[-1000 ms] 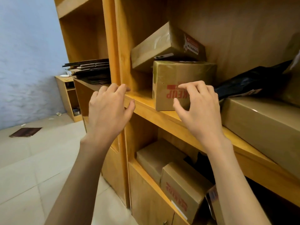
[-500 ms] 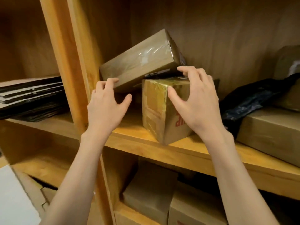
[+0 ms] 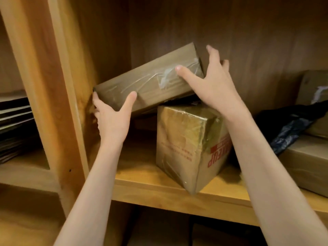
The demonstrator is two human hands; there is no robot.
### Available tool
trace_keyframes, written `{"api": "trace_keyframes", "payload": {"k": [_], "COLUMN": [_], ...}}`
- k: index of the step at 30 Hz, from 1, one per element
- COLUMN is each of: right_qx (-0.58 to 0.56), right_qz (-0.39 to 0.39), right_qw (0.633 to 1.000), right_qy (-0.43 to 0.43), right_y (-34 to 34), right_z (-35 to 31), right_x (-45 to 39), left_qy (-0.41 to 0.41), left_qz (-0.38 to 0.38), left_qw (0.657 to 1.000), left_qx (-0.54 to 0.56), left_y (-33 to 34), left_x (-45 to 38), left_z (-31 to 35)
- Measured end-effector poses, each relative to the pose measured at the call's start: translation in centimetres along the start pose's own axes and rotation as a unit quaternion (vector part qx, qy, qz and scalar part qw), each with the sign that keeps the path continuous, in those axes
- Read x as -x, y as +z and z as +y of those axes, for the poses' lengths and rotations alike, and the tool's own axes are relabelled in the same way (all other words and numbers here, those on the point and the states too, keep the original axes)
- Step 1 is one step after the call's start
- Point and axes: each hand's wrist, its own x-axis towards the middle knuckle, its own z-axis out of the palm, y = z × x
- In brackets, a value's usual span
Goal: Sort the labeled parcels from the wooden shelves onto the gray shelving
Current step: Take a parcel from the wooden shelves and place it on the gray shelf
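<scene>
Head view: both hands grip the flat taped parcel (image 3: 149,80), which lies tilted, its right end propped on the square box (image 3: 191,146) and its left end low against the wooden upright (image 3: 58,96). The left hand (image 3: 111,119) cups the parcel's lower left corner, thumb spread over the front face, fingers hidden behind the corner. The right hand (image 3: 214,86) clamps the raised right end, thumb on the front face, fingers wrapped behind it. Any label on the parcel is hidden; only crinkled clear tape shows.

Below the right hand, the square box stands on the wooden shelf (image 3: 159,189), bearing red upside-down print, partly cut off, ending in "UP"; the small red lines on its other face are too blurred to read. Right of the right forearm lies a black plastic bag (image 3: 291,128) across more cardboard boxes (image 3: 308,164), cut off by the frame. Left of the left hand, beyond the upright, sits a stack of dark flat sheets (image 3: 16,125).
</scene>
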Motion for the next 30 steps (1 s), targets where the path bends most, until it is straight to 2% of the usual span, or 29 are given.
{"api": "trace_keyframes", "payload": {"k": [3, 8, 20, 30], "right_qx": [-0.039, -0.088, -0.143, -0.174], "right_qz": [-0.045, -0.044, 0.027, 0.107], "right_qw": [0.998, 0.995, 0.986, 0.975], "right_qy": [0.03, -0.011, -0.081, -0.091], "right_y": [0.5, 1.2, -1.7, -3.2], "right_z": [0.3, 1.3, 1.0, -1.4], "right_x": [-2.5, -4.0, -0.6, 7.8], "left_qy": [-0.005, 0.005, 0.105, 0.178], "left_qz": [0.018, 0.034, 0.026, 0.017], "left_qw": [0.998, 0.99, 0.982, 0.97], "left_qx": [0.063, 0.135, 0.153, 0.165], "left_y": [0.5, 1.4, 0.9, -4.1], "left_x": [-1.1, -1.7, -0.1, 4.5], "left_z": [0.0, -0.7, 1.6, 2.6]}}
